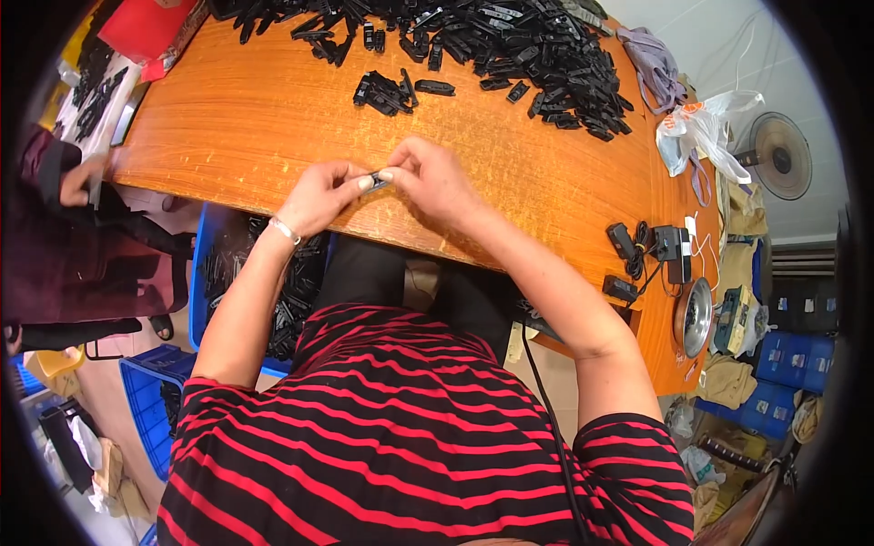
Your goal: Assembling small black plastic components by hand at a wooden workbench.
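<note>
Steadiness matters here: the left hand [319, 195] and right hand [431, 186] both pinch one small dark piece [377, 181] between them, near the front edge of the table [519, 196], so a light, even hold from each side should serve best. Working well apart from the black heap [510, 45] should help avoid mixing pieces.

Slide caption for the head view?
Left hand and right hand pinch a small part over a wooden table, black pieces heaped beyond.
</note>
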`<state>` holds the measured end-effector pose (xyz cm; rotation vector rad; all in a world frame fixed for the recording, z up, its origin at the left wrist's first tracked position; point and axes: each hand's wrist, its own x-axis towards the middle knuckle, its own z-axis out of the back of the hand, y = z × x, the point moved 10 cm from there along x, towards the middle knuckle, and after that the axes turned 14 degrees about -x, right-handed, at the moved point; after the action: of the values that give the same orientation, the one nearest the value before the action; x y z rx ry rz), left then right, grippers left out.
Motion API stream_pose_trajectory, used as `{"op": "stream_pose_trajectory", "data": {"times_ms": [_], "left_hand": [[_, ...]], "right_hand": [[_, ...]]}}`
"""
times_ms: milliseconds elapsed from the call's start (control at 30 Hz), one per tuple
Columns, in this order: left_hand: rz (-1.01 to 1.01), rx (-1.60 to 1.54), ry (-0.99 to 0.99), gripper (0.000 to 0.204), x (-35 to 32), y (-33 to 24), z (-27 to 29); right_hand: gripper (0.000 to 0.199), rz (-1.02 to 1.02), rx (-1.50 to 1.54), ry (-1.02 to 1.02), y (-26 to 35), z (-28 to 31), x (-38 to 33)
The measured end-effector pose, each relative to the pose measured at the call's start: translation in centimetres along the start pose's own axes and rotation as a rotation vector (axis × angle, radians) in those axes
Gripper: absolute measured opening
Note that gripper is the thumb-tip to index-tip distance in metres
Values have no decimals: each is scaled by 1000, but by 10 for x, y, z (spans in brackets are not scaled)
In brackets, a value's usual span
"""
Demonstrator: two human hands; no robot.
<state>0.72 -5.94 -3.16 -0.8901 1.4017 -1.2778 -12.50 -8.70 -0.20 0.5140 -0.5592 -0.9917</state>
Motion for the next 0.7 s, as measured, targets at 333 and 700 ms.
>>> {"op": "stream_pose_trajectory", "data": {"times_ms": [333, 700], "left_hand": [[-14, 310, -33, 18, -76, -15, 104], [-405, 588, -347, 29, 112, -64, 46]], "right_hand": [[24, -289, -296, 238, -53, 25, 36], [25, -111, -781, 4, -81, 49, 85]]}}
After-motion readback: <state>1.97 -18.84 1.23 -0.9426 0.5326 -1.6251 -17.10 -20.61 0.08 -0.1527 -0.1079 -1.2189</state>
